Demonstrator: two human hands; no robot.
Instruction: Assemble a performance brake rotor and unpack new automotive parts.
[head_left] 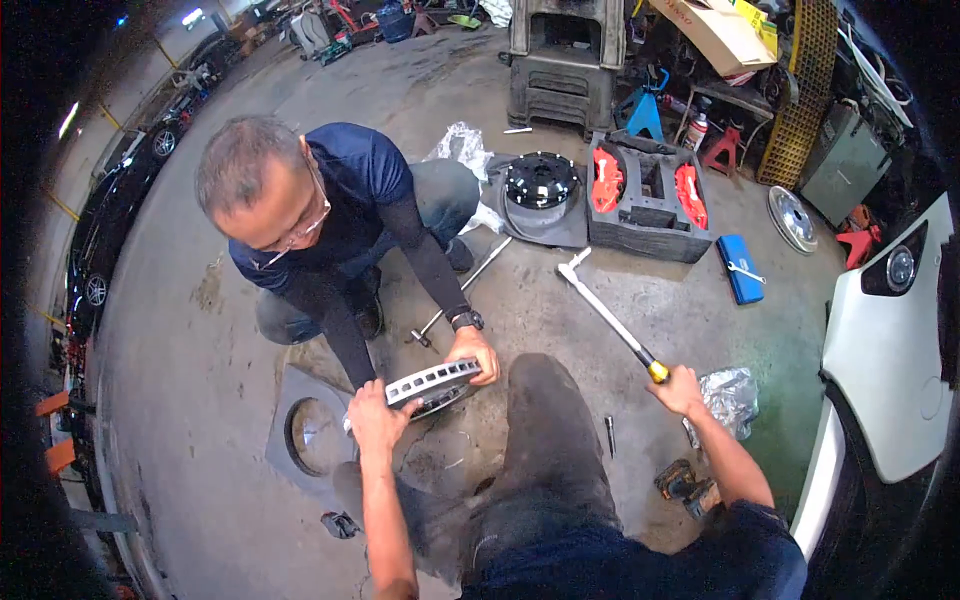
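Observation:
A vented brake disc (434,380) is held up on edge, tilted, over the floor between me and a co-worker. My left hand (377,418) is closed on its near left rim. The crouching co-worker has a hand (474,356) on the far right side of the same disc; their other hand is mostly hidden behind it. Out to the right, my right hand (680,390) grips a long silver torque wrench (612,318) by its yellow and black end. The wrench's head points away, up and to the left.
Foam box (650,240) with red brake calipers (607,180) and black round part (540,182) lie ahead. Blue case (740,270), plastic wrap (728,398), cordless tool (688,488), extension bar (610,436), sliding T-bar (460,300) and holed foam sheet (290,390) surround me. White car (890,350) stands right.

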